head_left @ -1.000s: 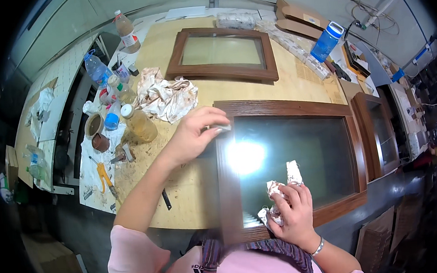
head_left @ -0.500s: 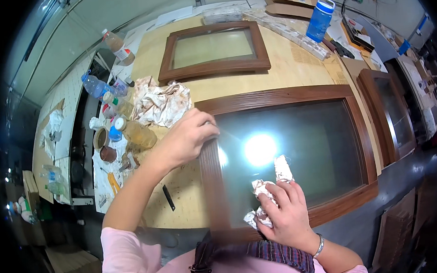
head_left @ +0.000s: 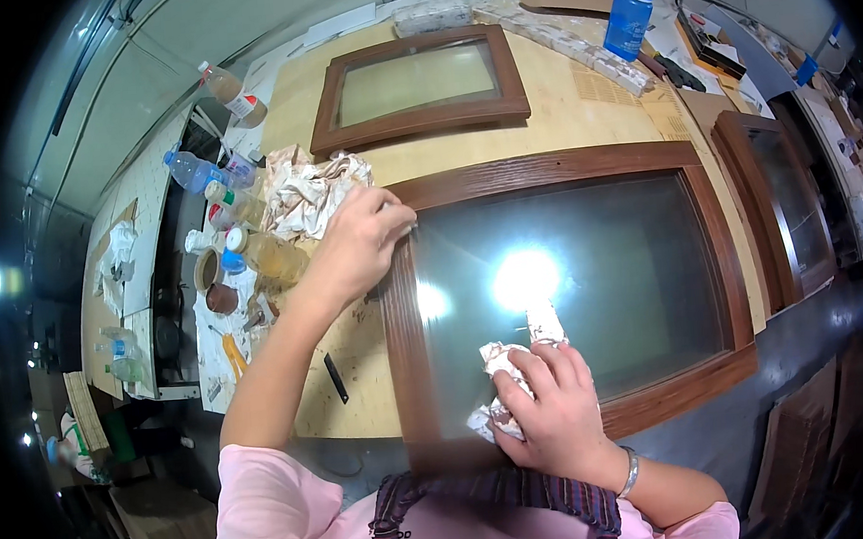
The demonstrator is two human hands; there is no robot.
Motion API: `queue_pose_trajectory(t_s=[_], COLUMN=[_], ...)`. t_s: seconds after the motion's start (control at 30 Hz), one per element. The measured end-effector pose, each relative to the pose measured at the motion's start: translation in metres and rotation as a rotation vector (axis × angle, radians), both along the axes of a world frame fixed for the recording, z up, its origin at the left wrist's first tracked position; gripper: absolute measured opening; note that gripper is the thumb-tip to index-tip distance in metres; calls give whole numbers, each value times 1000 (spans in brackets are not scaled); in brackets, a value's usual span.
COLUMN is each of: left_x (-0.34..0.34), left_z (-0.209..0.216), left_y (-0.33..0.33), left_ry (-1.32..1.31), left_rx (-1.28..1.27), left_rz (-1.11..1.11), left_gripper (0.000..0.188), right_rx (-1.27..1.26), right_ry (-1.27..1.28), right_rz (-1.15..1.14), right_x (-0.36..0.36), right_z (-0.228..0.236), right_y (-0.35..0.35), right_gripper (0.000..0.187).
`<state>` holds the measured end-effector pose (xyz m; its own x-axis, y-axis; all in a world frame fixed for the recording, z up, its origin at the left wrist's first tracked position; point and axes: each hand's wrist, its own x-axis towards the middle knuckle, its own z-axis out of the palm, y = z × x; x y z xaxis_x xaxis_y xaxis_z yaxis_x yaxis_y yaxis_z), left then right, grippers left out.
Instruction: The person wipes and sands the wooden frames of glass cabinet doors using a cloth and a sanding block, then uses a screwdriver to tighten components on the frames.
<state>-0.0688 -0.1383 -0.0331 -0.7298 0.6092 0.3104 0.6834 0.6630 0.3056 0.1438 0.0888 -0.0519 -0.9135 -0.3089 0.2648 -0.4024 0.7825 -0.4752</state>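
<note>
right hand (head_left: 551,405): grasps bunched rag (head_left: 499,357), likely cushioning glass (head_left: 630,287) beneath | left hand (head_left: 359,242): up-left at frame (head_left: 554,170), maybe bracing, can't tell grip

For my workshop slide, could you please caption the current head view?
Right hand holding a crumpled cloth on a brown-framed glass panel, left hand at its upper-left corner.
</note>
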Motion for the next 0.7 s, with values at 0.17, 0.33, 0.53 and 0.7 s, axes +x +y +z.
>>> queue_pose_trajectory(t_s=[0.17, 0.33, 0.53, 0.7], left_x=[39, 20, 33, -25], left_z=[29, 21, 37, -12], left_y=[-3, 12, -19, -52], left_ry=[-282, -96, -343, -203], left_rx=[-183, -108, 190, 420], left_rz=[-136, 6, -70, 358], left_gripper=[12, 12, 17, 19], right_rx=[1, -7, -5, -29], right_ry=[1, -1, -14, 32], right_rz=[-13, 13, 14, 52], right_x=[0, -1, -2, -2], right_z=[-5, -1, -5, -5], right_y=[5, 2, 6, 3], right_gripper=[51, 52, 53, 51])
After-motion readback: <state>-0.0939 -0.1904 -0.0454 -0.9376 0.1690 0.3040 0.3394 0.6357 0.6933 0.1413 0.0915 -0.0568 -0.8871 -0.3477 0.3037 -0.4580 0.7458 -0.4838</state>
